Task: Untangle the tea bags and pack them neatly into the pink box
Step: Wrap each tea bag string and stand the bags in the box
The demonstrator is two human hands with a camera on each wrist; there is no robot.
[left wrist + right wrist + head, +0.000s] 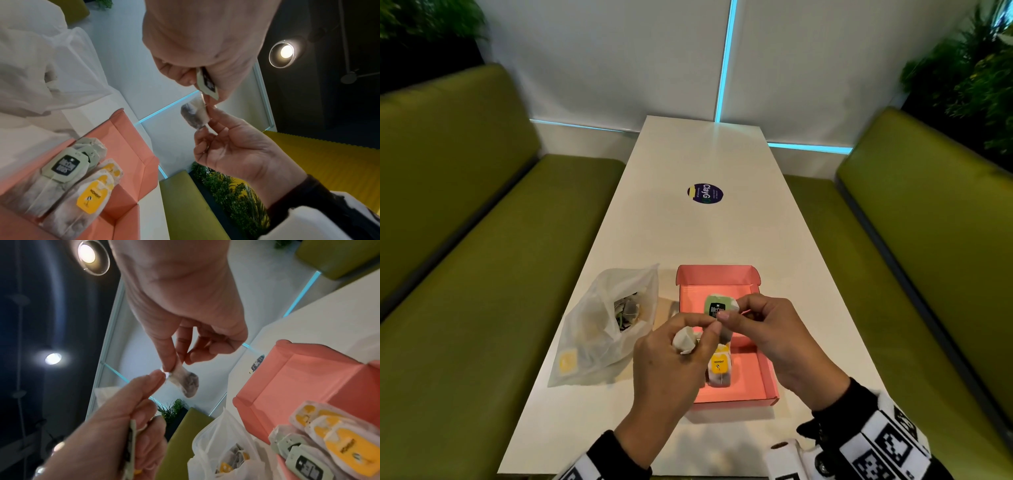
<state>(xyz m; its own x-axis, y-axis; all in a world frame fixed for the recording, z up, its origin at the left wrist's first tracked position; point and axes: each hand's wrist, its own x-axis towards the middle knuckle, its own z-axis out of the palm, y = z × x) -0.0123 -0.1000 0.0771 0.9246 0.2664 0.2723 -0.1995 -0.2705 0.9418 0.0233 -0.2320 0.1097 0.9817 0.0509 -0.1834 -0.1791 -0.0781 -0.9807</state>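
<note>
Hands: left point(667, 363) pinching tea bag point(685, 339), right point(774, 339) pinching green tag point(717, 305), above pink box point(765, 377).

Your pink box point(768, 380) lies open on the white bench point(688, 154), lid flap standing up at the far end. Along its left side, tea bags are packed in two neat rows: the green-tagged bags point(61, 167) and, next to them, the yellow-tagged bags point(92, 197), all lying overlapped. You hold one more tea bag point(186, 382) in the air above the box, its paper pouch dark with leaf at one end. Its pale green tag point(717, 306) with a black label sits up between your fingers. The remaining tangled bags point(628, 310) lie in the clear plastic bag point(599, 329) just left of the box.
</note>
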